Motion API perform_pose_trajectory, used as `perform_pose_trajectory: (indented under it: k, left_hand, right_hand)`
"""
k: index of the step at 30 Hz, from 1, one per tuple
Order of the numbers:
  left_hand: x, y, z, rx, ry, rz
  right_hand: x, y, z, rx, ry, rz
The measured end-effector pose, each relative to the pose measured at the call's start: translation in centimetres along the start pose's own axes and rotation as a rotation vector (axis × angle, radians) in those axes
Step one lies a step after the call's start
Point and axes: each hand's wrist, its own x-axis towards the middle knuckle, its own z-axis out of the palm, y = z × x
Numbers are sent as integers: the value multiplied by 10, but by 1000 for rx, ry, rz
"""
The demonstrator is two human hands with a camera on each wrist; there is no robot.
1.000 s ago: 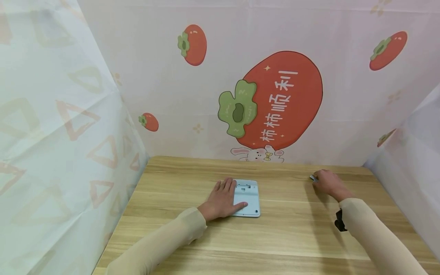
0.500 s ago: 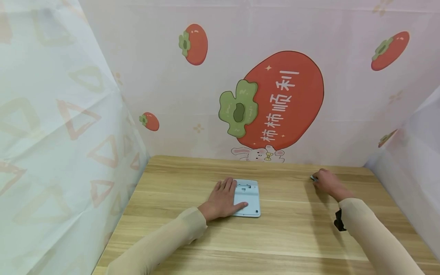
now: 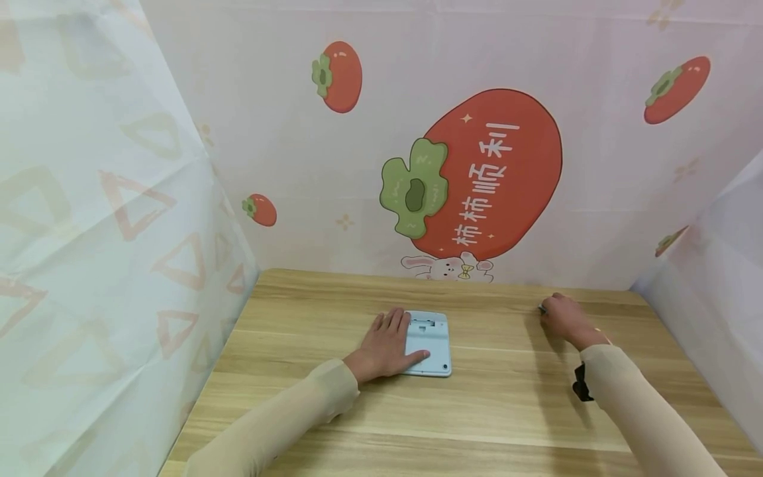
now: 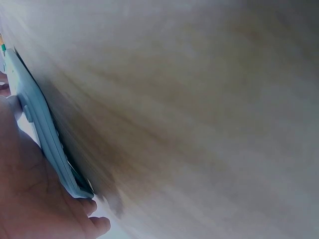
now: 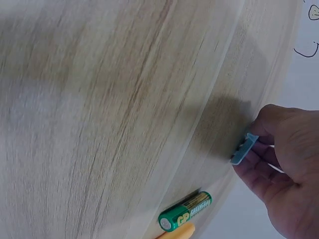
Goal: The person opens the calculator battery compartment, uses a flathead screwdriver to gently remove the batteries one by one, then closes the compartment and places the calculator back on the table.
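A light blue calculator (image 3: 434,350) lies back side up on the table, its battery compartment (image 3: 423,324) uncovered. My left hand (image 3: 384,346) rests flat across its left half, fingers and thumb straight, and hides that side. The left wrist view shows the calculator's edge (image 4: 42,124) beside the palm. Well to the right, my right hand (image 3: 565,318) pinches a small light blue battery cover (image 5: 244,149) between thumb and fingers, low over the wood. Near that hand in the right wrist view lies a green GP battery (image 5: 185,211); the head view does not show it.
Next to the battery lies an orange object (image 5: 178,232), cut off by the frame edge. The wooden table (image 3: 477,411) ends at a printed back sheet (image 3: 322,245), with another hanging sheet (image 3: 119,265) on the left. A black strap (image 3: 583,384) is on the right wrist.
The right forearm has shifted slightly left, and the hand has turned a little, so less of the cover shows. The left hand and the calculator stay in place.
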Motion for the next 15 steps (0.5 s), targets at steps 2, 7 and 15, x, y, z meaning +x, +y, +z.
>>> perform_pose_trajectory:
  k: [2,7,15]
  left_hand:
    - [1,-1,1,1,-1,0]
    - [1,0,1,-3,-4,-1]
    - [1,0,-2,8,-12,-6]
  right_hand:
    - [1,-1,-1,7,-13,7]
    - [1,-4,-4,5,-36,12]
    - [2,-8,-8,-12,-39,19]
